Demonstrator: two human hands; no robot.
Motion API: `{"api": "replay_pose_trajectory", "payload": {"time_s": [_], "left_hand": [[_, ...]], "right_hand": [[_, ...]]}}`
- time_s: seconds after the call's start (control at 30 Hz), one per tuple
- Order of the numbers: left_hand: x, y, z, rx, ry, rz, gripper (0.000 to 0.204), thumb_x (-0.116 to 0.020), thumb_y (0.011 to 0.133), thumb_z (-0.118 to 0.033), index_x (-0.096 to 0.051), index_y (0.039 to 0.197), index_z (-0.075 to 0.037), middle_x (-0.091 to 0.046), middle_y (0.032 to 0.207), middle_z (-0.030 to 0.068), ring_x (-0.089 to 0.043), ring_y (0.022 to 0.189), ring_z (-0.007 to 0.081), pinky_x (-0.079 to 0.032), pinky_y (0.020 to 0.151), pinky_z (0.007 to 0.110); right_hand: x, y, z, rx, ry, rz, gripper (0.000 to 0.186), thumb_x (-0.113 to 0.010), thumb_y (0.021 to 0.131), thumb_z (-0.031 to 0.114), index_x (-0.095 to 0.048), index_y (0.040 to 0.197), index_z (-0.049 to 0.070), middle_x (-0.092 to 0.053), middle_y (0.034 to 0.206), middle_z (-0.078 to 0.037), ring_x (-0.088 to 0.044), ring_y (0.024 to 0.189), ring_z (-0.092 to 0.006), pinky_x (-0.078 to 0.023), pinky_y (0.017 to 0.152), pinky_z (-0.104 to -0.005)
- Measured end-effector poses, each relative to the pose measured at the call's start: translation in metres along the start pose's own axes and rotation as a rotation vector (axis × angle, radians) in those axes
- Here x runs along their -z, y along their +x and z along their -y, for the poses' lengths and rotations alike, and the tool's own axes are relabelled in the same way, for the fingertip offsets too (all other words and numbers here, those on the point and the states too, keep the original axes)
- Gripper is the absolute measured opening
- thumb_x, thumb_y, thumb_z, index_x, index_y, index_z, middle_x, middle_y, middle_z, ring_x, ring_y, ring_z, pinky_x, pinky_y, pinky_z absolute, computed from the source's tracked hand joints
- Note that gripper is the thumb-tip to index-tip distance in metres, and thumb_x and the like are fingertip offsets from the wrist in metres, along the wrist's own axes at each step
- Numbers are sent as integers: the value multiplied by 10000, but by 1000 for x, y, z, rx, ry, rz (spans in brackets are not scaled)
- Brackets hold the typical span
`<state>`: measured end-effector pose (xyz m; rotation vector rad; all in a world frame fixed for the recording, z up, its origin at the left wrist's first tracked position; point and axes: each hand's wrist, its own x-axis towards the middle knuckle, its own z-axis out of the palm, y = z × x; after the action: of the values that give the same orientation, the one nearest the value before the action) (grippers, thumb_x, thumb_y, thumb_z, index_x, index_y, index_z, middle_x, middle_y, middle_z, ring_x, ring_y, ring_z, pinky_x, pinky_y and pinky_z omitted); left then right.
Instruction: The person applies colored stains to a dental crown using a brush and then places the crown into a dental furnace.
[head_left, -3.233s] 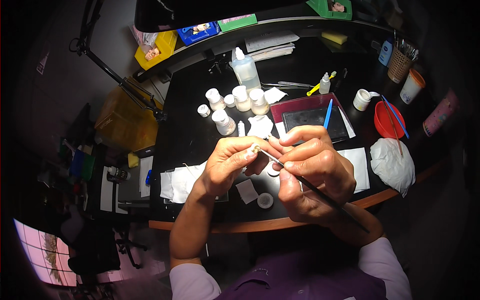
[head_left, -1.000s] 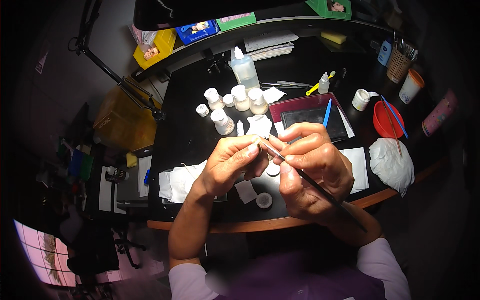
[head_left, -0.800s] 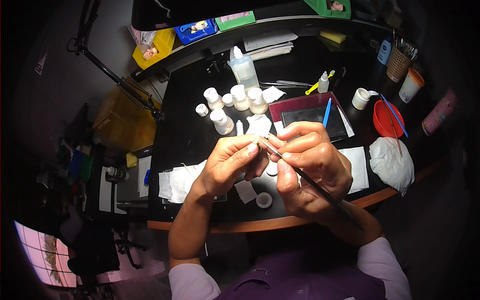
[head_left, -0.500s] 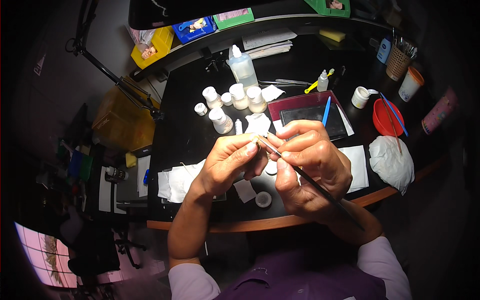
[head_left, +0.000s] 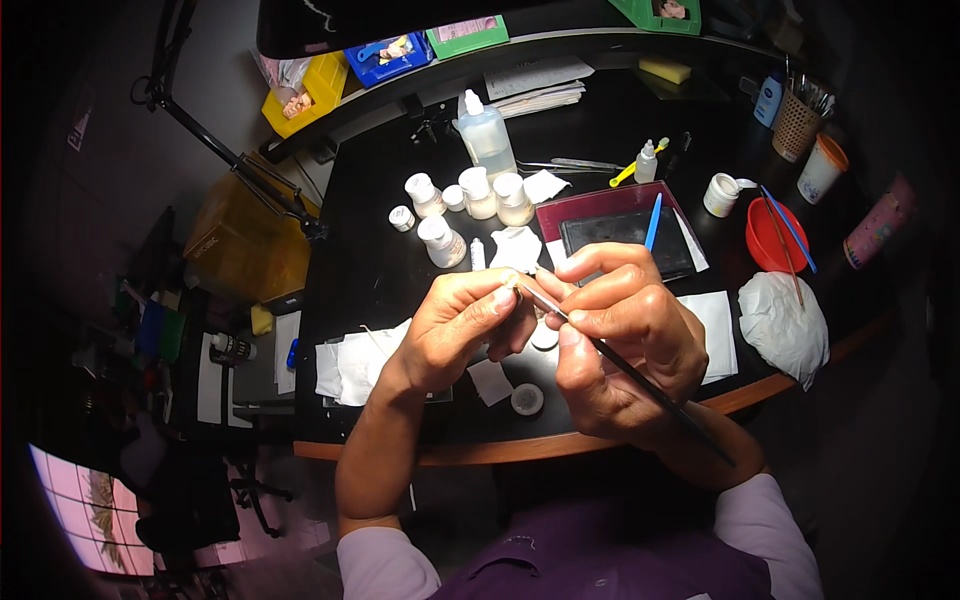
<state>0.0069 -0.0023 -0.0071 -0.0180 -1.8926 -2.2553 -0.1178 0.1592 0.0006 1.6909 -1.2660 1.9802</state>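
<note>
Between the thumb and fingertips of my left hand (head_left: pixel 462 322) sits a small cream-coloured piece (head_left: pixel 511 279), too small and too bright to make out its exact shape. My right hand (head_left: pixel 640 340) pinches a fine brush (head_left: pixel 640 379) like a pen, its long dark handle slanting down to the right. The brush's pale metal end points at the piece, and its tip is close beside it; whether they touch I cannot tell. Below the hands lie a small white square sheet (head_left: pixel 491 382) and a little round dish (head_left: pixel 527 399).
Behind my hands stand several white-capped jars (head_left: pixel 479 195) and a squeeze bottle (head_left: pixel 486 135). A dark tray (head_left: pixel 557 212) holds a black slab. To the right are a red bowl (head_left: pixel 767 240) and a crumpled white cloth (head_left: pixel 785 325). Folded tissues (head_left: pixel 362 366) lie left of my hands.
My right hand has shifted slightly right and down with the brush, drawing its tip back a little. The left hand and its piece have stayed almost still.
</note>
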Motion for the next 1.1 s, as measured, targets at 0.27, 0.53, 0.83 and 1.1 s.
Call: {"api": "replay_pose_trajectory", "payload": {"time_s": [0.27, 0.53, 0.83, 1.1], "left_hand": [[-5, 1, -7, 34, 71, -42, 365, -544, 989, -236, -630, 1093, 102, -667, 1061, 175, -582, 798, 115, -488, 694, 258], [-3, -1, -7, 60, 91, -59, 400, -558, 974, -275, -635, 1081, 103, -665, 1060, 173, -589, 818, 121, -506, 724, 259], [-2, 1, -5, 41, 79, -26, 383, -539, 999, -267, -635, 1098, 90, -660, 1030, 143, -553, 746, 89, -440, 624, 224], [-7, 1, -2, 8, 75, 8, 400, -421, 1063, -307, -631, 1183, 12, -565, 698, -5, -368, 532, 7, -282, 492, 186]], "right_hand": [[5, 2, 4, -21, 0, 67, 149, -598, 796, -83, -546, 911, -3, -660, 814, -134, -626, 971, -279, -560, 853, -400], [4, 0, 4, -48, 38, 44, 156, -602, 773, -93, -548, 885, 2, -659, 810, -133, -623, 988, -291, -562, 863, -410], [6, 1, 4, -44, 11, 81, 170, -589, 790, -90, -542, 927, -2, -664, 826, -133, -618, 989, -294, -551, 878, -409], [-5, 0, -5, 8, 28, -68, 131, -687, 770, -34, -601, 861, 4, -699, 801, -105, -664, 862, -277, -560, 752, -359]]}}
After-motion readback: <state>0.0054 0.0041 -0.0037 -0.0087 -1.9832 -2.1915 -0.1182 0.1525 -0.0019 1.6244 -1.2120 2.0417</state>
